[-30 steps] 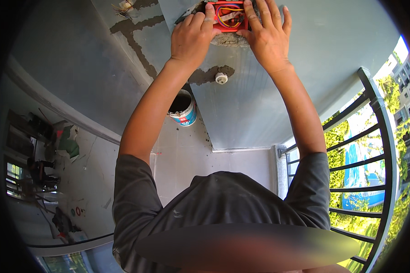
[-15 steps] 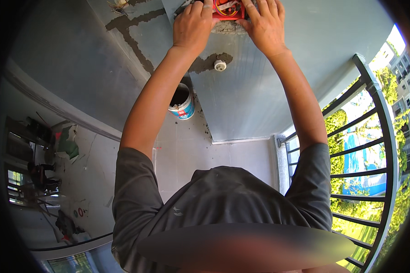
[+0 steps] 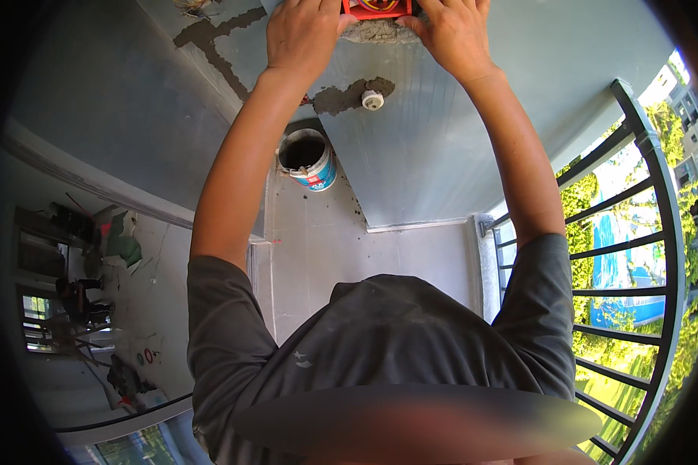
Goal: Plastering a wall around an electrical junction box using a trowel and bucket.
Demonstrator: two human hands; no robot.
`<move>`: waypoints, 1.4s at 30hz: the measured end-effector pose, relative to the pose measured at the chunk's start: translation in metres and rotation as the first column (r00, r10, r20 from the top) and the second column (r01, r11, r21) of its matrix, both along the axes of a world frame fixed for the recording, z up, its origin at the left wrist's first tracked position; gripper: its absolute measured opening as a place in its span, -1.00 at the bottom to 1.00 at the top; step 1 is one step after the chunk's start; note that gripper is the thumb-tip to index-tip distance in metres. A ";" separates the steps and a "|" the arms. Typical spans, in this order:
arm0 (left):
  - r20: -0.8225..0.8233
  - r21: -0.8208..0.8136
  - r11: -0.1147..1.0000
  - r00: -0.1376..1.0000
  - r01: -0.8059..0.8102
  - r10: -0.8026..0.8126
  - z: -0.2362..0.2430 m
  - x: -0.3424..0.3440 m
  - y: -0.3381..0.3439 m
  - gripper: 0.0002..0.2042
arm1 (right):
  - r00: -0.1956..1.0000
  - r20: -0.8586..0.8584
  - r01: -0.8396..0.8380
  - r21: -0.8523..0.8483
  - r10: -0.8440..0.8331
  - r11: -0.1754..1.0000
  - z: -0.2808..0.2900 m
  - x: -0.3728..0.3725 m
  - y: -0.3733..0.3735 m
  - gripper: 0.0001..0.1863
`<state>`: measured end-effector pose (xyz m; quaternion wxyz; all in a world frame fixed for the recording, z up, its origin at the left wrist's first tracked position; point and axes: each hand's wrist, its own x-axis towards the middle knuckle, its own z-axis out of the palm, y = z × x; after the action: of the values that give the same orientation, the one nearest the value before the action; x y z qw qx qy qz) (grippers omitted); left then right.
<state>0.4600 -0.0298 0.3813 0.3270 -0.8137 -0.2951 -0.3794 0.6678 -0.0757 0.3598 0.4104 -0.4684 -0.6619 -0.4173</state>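
Fingers (image 3: 433,9) flank the red box (image 3: 378,13)

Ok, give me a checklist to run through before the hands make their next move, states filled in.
1. Left hand at the red box's left side: ok.
2. Right hand at its right side: ok.
3. Whole box in view: not ok, the picture's top edge cuts it off.
4. All wires inside the box: cannot tell, only some show.
5. Bucket upright, apart from both hands: ok.
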 end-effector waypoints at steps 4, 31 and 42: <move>0.013 0.037 0.999 1.000 -0.002 0.002 -0.003 0.000 -0.002 -0.28 | 0.994 -0.017 -0.106 -0.074 0.105 0.992 0.005 0.006 -0.009 -0.09; 0.015 0.040 0.992 0.993 -0.119 0.118 -0.005 0.008 -0.007 -0.27 | 1.000 -0.029 -0.008 0.025 0.009 1.000 0.000 -0.004 -0.004 -0.36; 0.007 0.073 0.997 1.000 -0.021 0.021 -0.002 0.005 -0.002 -0.28 | 0.999 0.007 0.044 0.052 -0.045 0.998 0.003 -0.006 0.002 -0.35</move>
<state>0.4655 -0.0313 0.3792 0.3597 -0.7968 -0.2905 -0.3890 0.6623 -0.0734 0.3631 0.4105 -0.4706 -0.6419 -0.4451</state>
